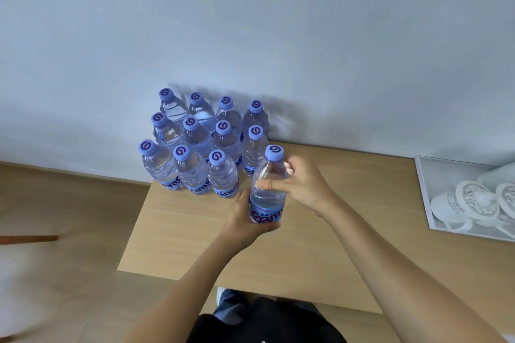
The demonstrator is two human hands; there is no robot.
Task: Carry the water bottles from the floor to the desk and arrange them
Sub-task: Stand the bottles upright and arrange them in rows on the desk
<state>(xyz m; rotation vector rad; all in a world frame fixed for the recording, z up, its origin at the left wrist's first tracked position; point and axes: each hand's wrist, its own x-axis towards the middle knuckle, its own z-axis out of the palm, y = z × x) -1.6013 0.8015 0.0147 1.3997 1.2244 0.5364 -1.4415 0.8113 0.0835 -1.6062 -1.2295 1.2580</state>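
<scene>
Likely a hotel or guest room: a plain wall [250, 22], a wooden counter [348, 245], a tray [423, 175] of upturned cups [473, 200], wood floor [69, 217].

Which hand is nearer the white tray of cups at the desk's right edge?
Right. The right hand grips the held bottle on the tray's side; the left hand grips its far side.

Both forearms are bare to beyond the elbow, with no sleeves, watch or rings showing on the hands. A black top [264, 328] covers the torso, with blue denim trousers [231, 309] below it.
</scene>
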